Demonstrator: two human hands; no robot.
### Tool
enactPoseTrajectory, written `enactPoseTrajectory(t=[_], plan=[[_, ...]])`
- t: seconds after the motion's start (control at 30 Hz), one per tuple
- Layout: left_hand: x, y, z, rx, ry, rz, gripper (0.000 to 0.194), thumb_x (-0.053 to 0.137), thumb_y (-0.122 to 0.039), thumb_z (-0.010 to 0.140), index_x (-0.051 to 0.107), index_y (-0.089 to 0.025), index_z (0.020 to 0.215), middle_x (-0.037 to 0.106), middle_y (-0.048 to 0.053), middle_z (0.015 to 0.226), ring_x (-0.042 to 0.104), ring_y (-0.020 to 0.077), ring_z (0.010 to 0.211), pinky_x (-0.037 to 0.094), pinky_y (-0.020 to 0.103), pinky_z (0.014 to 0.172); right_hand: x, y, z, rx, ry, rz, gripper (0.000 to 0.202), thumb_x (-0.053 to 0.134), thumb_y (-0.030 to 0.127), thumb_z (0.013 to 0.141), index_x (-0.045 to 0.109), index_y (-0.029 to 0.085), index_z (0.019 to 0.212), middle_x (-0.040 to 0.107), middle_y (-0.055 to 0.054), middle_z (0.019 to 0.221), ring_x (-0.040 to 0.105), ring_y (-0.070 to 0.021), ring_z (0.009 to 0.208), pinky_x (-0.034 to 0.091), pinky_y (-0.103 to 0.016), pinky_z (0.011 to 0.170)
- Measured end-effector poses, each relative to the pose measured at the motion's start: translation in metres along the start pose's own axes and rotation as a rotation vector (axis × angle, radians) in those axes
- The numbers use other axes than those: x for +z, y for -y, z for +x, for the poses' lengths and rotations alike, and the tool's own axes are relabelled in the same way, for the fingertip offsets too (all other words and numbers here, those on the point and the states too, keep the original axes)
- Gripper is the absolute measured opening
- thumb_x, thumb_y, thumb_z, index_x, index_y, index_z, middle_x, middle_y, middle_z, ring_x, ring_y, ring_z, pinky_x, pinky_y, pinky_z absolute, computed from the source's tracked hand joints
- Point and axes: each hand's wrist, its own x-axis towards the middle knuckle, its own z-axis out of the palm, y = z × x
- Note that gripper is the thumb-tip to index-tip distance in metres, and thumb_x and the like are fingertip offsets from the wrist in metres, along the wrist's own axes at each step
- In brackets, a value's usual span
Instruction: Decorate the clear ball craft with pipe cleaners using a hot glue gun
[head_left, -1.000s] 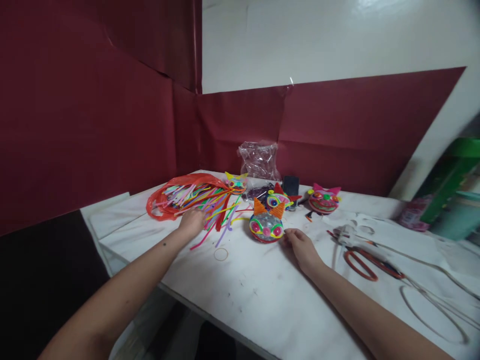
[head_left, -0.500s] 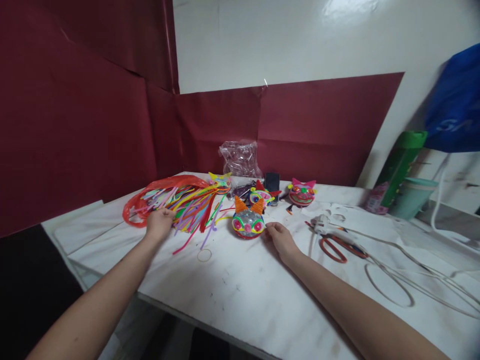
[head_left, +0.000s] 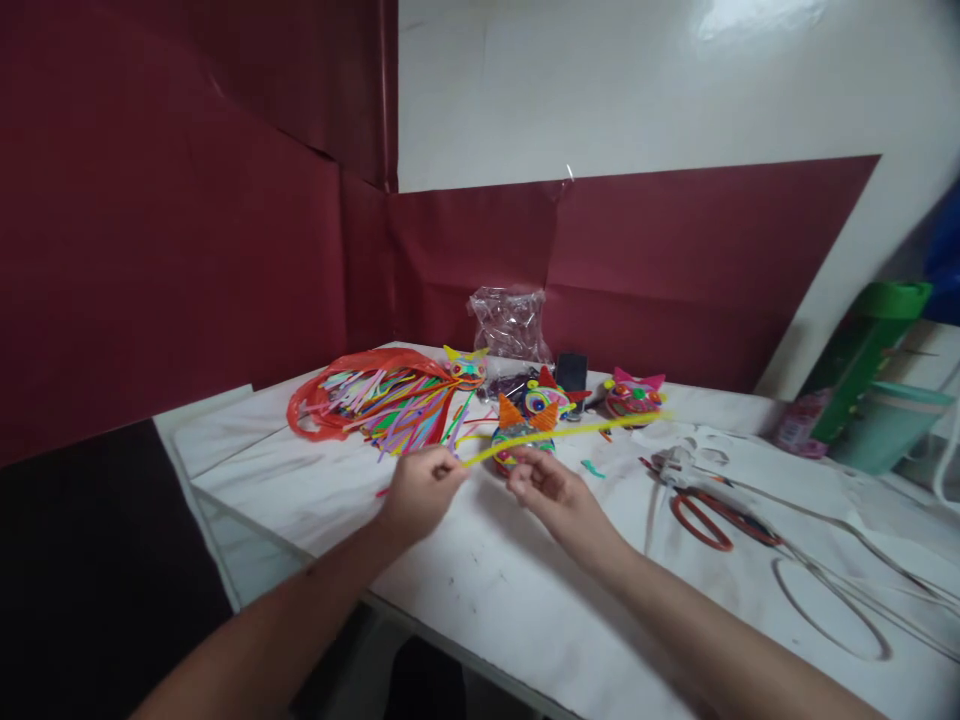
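Yellow pipe cleaner (head_left: 570, 433) stretches above the surface (head_left: 525, 580), pinched in the left hand (head_left: 420, 490) grip; the right hand (head_left: 551, 492) fingers close around it.

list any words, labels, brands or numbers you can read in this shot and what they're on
No text can be read anywhere in this view.
The pink packet by the green box at the right may carry print, but it is too blurred to read.
The yellow pipe cleaner held by the left hand and right hand, the craft animal faces and the red scissors carry no writing.
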Motion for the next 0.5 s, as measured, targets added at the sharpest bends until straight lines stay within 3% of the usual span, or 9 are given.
enactPoseTrajectory(t=[0.1,0.2,0.37,0.5], plan=[[0.019,-0.008,-0.014,0.100,0.052,0.026,0.017,0.057,-0.019,0.067,0.054,-0.017,0.051,0.053,-0.002,0.051,0.047,0.0094,0.051,0.036,0.022,0.052,0.011,0.001,-0.010,-0.038,0.007,-0.077,0.029,0.064,0.048,0.078,0.062,0.020,0.074,0.059,0.000,0.066,0.054,-0.0151,0.064,0.045,-0.027,0.063],[0.032,-0.008,-0.023,0.111,0.061,0.011,0.018,0.058,-0.017,0.066,0.052,-0.017,0.050,0.053,-0.002,0.051,0.047,0.0093,0.051,0.035,0.022,0.052,0.009,-0.003,-0.012,-0.056,-0.013,-0.102,0.030,0.064,0.049,0.078,0.064,0.019,0.073,0.062,-0.001,0.068,0.056,-0.0163,0.066,0.046,-0.028,0.065],[0.043,-0.002,-0.028,-0.063,0.067,-0.163,0.020,0.059,-0.027,0.068,0.050,-0.019,0.052,0.049,-0.004,0.048,0.044,0.0097,0.048,0.035,0.023,0.049,0.003,-0.008,-0.009,-0.086,-0.043,-0.188,0.034,0.059,0.050,0.081,0.062,0.019,0.066,0.059,-0.001,0.063,0.054,-0.0162,0.063,0.044,-0.027,0.062],[0.043,-0.001,-0.026,-0.090,0.195,-0.248,0.019,0.060,-0.029,0.067,0.052,-0.019,0.053,0.051,-0.003,0.050,0.045,0.0108,0.050,0.037,0.025,0.052,0.003,-0.006,-0.010,-0.096,-0.060,-0.210,0.037,0.060,0.052,0.080,0.060,0.020,0.062,0.057,-0.001,0.061,0.051,-0.0159,0.061,0.042,-0.026,0.060]])
